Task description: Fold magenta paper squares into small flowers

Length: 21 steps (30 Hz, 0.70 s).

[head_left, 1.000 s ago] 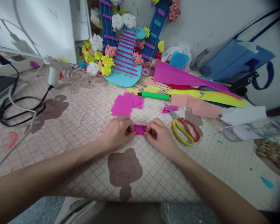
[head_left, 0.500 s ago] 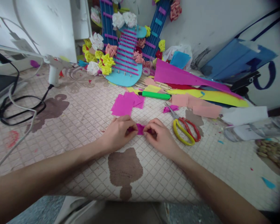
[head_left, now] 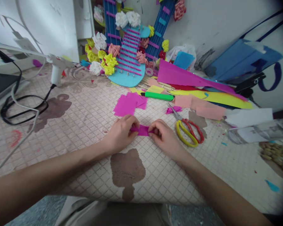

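Note:
A small folded strip of magenta paper [head_left: 142, 130] lies on the quilted table cover [head_left: 85, 125] between my two hands. My left hand [head_left: 120, 133] pinches its left end with curled fingers. My right hand [head_left: 163, 136] pinches the right end the same way. Just beyond my left hand sits a loose stack of magenta paper squares [head_left: 128, 103]. Yellow-and-red scissors [head_left: 187, 130] rest right of my right hand, blades pointing away from me.
A green marker [head_left: 158, 96] and coloured paper sheets [head_left: 202, 94] lie behind the scissors. A blue paper craft with paper flowers [head_left: 127, 53] leans on the wall. A glue gun [head_left: 56, 69] and cables [head_left: 21, 106] occupy the left. A clear plastic bottle [head_left: 259, 131] lies at right.
Both hands keep working the magenta strip in place; it bunched up half a second ago and now lies flatter and slightly further from me between the fingertips.

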Each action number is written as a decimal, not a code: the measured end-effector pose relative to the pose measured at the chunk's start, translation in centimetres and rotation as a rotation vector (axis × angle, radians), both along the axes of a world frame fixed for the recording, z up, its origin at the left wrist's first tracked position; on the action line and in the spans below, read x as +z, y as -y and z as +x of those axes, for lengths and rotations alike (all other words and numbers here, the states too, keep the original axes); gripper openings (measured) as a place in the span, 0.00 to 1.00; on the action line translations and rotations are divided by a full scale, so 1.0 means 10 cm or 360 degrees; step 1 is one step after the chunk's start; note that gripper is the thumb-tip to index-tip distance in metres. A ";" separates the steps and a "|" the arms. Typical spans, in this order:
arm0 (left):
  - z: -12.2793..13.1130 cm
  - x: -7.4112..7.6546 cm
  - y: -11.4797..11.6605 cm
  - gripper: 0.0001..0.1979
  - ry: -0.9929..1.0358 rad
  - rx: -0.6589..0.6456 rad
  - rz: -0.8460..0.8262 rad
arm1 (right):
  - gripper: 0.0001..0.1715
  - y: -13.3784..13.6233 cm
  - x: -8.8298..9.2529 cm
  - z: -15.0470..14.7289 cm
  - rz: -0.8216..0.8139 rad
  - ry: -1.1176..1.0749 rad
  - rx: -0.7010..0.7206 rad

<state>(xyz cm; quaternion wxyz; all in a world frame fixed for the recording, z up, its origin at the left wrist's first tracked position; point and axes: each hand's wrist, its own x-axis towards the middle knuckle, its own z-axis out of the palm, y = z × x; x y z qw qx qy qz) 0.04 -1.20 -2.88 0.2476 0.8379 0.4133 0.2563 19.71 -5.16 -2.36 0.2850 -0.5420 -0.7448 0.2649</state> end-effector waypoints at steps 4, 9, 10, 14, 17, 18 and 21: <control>-0.02 0.00 -0.01 0.18 0.0110 0.0031 -0.0020 | 0.17 0.01 -0.02 0.01 0.0026 -0.0003 -0.0076; -0.04 0.05 -0.01 0.12 0.0051 -0.0123 -0.0048 | 0.14 0.02 0.03 0.03 0.0066 0.0101 0.0106; -0.05 0.05 -0.02 0.11 0.0037 -0.0132 -0.0045 | 0.13 0.03 0.04 0.04 0.0060 0.0118 0.0140; -0.05 0.06 -0.02 0.10 0.0005 -0.0144 -0.0011 | 0.11 0.02 0.07 0.08 0.0126 0.0207 0.0296; -0.05 0.05 -0.02 0.09 -0.0018 -0.0146 0.0023 | 0.11 0.00 0.04 0.12 0.0248 0.0252 0.0382; -0.05 0.05 -0.02 0.09 -0.0027 -0.0146 0.0039 | 0.12 -0.01 0.03 0.12 0.0281 0.0262 0.0396; -0.05 0.03 -0.02 0.09 -0.0019 -0.0163 0.0121 | 0.16 -0.02 0.01 0.14 0.0345 0.0309 0.0438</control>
